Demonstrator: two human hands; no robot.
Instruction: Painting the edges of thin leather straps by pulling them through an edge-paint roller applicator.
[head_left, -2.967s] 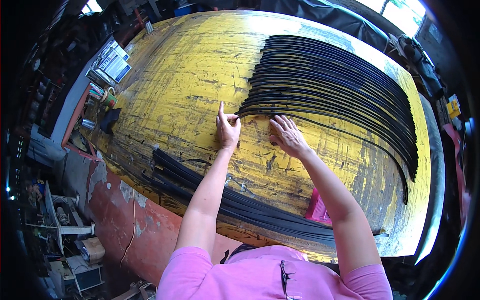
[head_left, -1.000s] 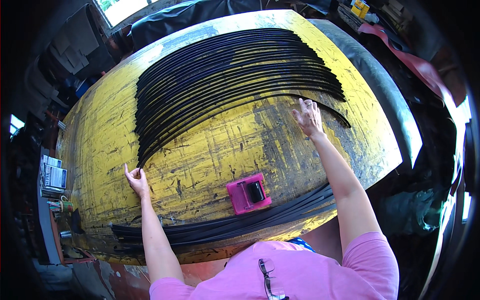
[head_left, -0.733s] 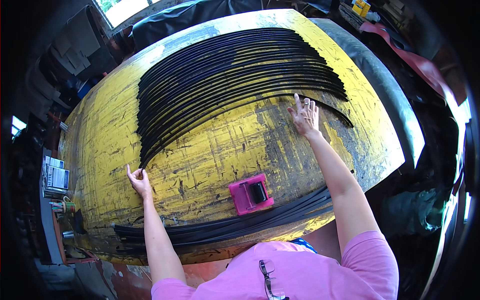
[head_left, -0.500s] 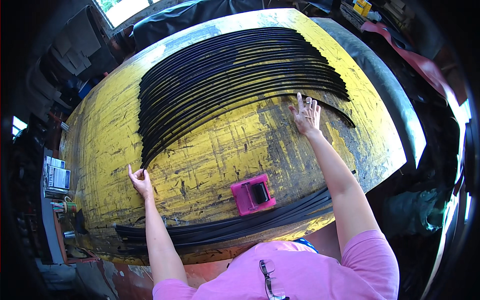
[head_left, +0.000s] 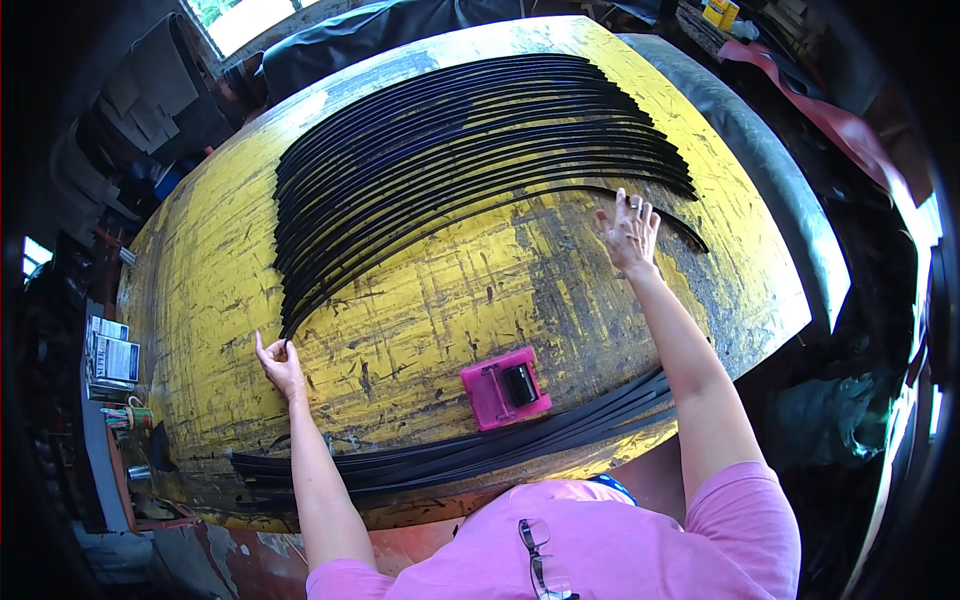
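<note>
Many thin black strips [head_left: 470, 120] lie side by side across a worn yellow table [head_left: 420, 310]. The nearest one, a black strip [head_left: 430, 236], bows apart from the others toward its right end. Its left end is pinched between the thumb and a finger of my left hand [head_left: 283, 368]. Farther right, my right hand [head_left: 631, 238] has its fingers stretched out, the tips on or just over that same strip. The strip's right end extends past this hand and rests on the table.
A pink tape-dispenser-like holder with a black roller [head_left: 505, 388] sits in front of me. Along the near edge runs a bundle of flat black strips [head_left: 440, 455]. A dark sheet [head_left: 750, 150] hangs by the right edge. Small boxes [head_left: 113, 358] stand at the left.
My right hand has slid a little to the right along the nearest strip. My left hand stays at the strip's left end.
</note>
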